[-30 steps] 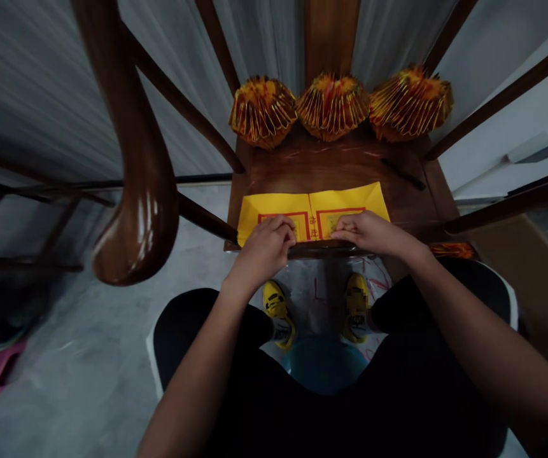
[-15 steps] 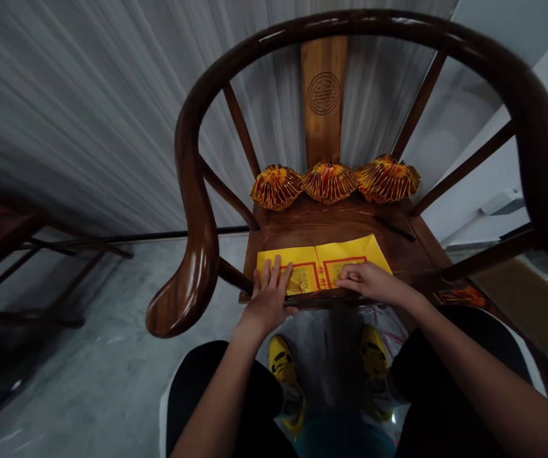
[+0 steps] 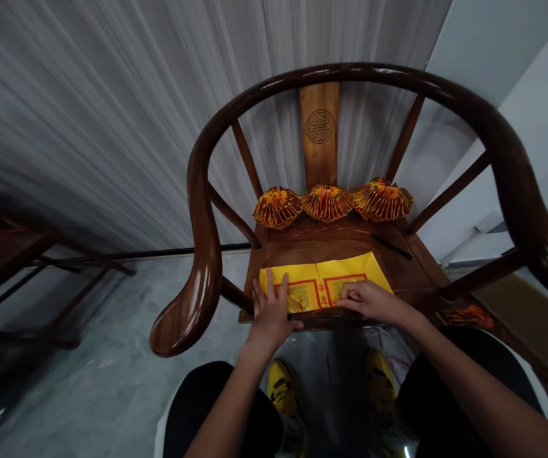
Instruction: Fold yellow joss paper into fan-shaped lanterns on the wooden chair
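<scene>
Yellow joss paper (image 3: 345, 266) with red frames, gold patches and red characters lies flat near the front edge of the chair seat (image 3: 316, 243). A crease or seam runs down its middle. On its left half rests my left hand (image 3: 272, 318), fingers spread and holding nothing. My right hand (image 3: 368, 300) is closed, its curled fingers against the right half near the gold patch. Whatever those fingers may hold is hidden. Behind the paper, three pleated gold-and-red paper bundles stand in a row: a left bundle (image 3: 277, 208), a middle bundle (image 3: 327, 203) and a right bundle (image 3: 383, 200).
The curved wooden armrest (image 3: 203, 222) of the chair loops around the seat. A thin dark stick (image 3: 392, 247) lies on the seat at the right. Another wooden piece of furniture (image 3: 30, 254) stands at the left. More orange paper (image 3: 471, 316) shows below the right armrest.
The camera view has shifted, so the chair appears lower. My left fingers have spread wider and lifted slightly on the paper. My right hand stays at nearly the same spot on the paper.
</scene>
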`<state>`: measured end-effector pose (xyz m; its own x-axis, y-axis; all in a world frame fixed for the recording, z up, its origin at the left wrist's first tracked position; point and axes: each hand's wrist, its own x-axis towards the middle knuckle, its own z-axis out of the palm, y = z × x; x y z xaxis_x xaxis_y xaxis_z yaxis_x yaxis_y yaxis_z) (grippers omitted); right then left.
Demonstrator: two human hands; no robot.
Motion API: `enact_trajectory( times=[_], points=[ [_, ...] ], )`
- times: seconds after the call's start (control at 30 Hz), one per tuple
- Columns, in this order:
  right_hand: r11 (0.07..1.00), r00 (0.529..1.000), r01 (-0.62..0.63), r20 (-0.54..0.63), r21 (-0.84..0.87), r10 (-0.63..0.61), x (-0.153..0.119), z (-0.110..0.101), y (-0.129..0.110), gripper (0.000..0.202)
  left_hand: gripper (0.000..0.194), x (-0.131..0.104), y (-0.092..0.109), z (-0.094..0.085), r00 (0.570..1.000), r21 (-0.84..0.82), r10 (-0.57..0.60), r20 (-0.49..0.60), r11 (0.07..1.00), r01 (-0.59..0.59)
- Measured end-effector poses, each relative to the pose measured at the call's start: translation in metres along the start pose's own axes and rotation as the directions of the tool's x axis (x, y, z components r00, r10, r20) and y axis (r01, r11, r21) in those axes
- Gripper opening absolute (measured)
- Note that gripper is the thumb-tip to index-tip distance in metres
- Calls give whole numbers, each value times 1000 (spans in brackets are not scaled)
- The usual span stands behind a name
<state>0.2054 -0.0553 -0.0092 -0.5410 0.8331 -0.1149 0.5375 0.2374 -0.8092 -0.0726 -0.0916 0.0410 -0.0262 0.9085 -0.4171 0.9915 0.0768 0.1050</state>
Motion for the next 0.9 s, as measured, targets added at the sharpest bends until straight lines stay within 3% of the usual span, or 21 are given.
enact_trajectory(
  times=[0.2, 0.3, 0.33, 0.4, 0.47, 0.53, 0.57, 0.73, 0.9],
  points=[
    [993, 999, -6, -51, 117, 12, 2, 4, 12, 47, 137, -1, 8, -5, 998, 4, -61, 11, 998, 61],
    [970, 977, 40, -211, 238, 12, 7, 2, 16, 57, 138, 0, 13, -3, 996, 52, -90, 8, 995, 89],
    [972, 950, 68, -311, 224, 6, 8, 1, 18, 57, 138, 0, 15, -2, 995, 69, -98, 1, 993, 98],
    [994, 847, 46, -531, 96, 12, 11, -2, 23, 52, 138, 2, 17, 2, 995, 95, -102, -21, 990, 104],
    [992, 716, -122, -695, -37, 62, 12, -1, 31, 50, 138, 2, 18, 5, 995, 107, -92, -47, 990, 96],
    [950, 648, -297, -751, -95, 127, 12, 2, 38, 56, 137, 3, 16, 6, 995, 101, -76, -72, 991, 83],
    [931, 647, -346, -747, -113, 150, 12, 4, 41, 60, 137, 3, 15, 7, 995, 93, -70, -76, 993, 77],
    [873, 741, -442, -632, -207, 226, 9, 7, 37, 68, 128, -1, 15, 9, 989, 85, -60, -135, 994, 72],
    [867, 894, -379, -369, -324, 253, -1, -3, 23, 84, 104, -7, 27, 12, 972, 195, 24, -235, 980, 23]
  ],
)
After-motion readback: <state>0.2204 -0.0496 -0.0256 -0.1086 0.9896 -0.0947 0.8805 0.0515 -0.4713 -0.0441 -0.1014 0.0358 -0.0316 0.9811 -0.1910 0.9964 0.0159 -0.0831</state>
